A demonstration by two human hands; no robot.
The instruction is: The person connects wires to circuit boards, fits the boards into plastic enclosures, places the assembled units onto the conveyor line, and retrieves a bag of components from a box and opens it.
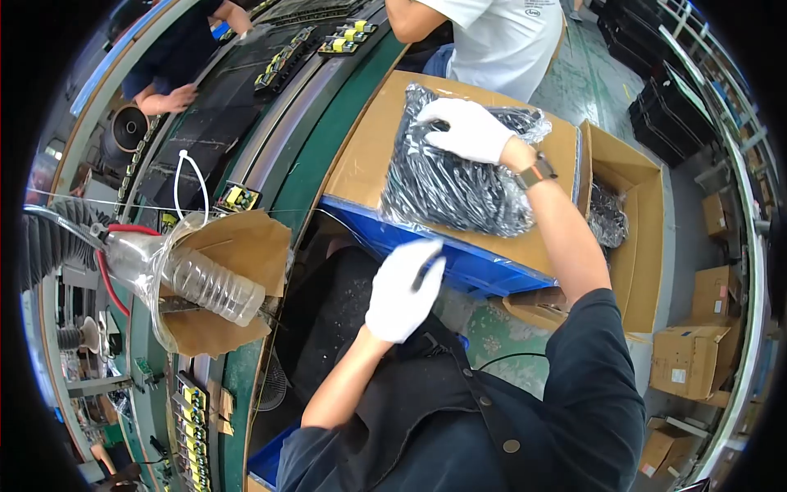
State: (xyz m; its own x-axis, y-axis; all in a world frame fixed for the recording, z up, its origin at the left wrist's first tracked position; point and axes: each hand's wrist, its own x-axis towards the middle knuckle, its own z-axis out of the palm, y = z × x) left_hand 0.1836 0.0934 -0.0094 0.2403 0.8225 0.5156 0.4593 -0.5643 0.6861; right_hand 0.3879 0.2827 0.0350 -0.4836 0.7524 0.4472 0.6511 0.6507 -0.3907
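A clear plastic bag packed with black, cable-like parts lies on top of a cardboard box. My right hand, in a white glove, is on the bag's upper part, its fingers curled and pinching the plastic. What lies under the fingertips is hidden. In front of the box, my left hand, also gloved in white, hangs in the air with thumb and fingers apart. It holds nothing and is slightly blurred.
The cardboard box rests on a blue crate. Right of it stands an open carton with another bag inside. A conveyor with circuit boards and a plastic-bottle duct are at left. Two people work beyond.
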